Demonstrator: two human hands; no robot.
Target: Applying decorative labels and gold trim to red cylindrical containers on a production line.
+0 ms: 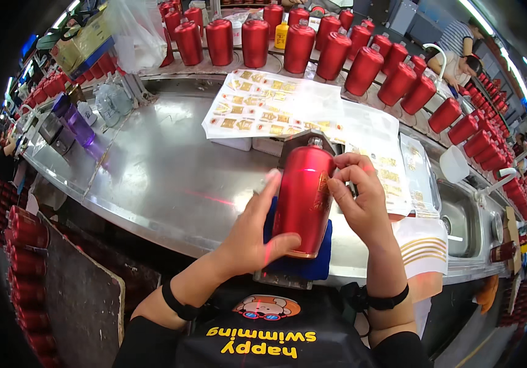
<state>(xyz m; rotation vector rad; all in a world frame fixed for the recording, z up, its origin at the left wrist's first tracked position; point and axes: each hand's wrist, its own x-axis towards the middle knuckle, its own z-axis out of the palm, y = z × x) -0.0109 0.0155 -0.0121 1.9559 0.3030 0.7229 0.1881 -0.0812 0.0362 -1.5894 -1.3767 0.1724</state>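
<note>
A glossy red bottle (pixel 303 202) with a clear glass neck lies tilted in front of me on a blue cloth (pixel 314 267). Gold markings (pixel 323 191) run along its right side. At its left, my left hand (pixel 248 230) is open, fingers stretched up and apart, with the thumb against the bottle's lower end. My right hand (pixel 360 193) is at the bottle's right edge, beside the gold markings. Its thumb and forefinger are bent toward each other in a pinch; whatever lies between them is too small to make out. A dark angular support (pixel 288 147) sits behind the bottle's neck.
Sheets of gold decals (pixel 257 104) cover the steel worktop (pixel 153 159) beyond the bottle. Red bottles (pixel 300 46) line a raised shelf behind. A sink (pixel 463 230) and white paper with gold stripes (pixel 423 248) are at right; a purple bottle (pixel 78 126) stands left.
</note>
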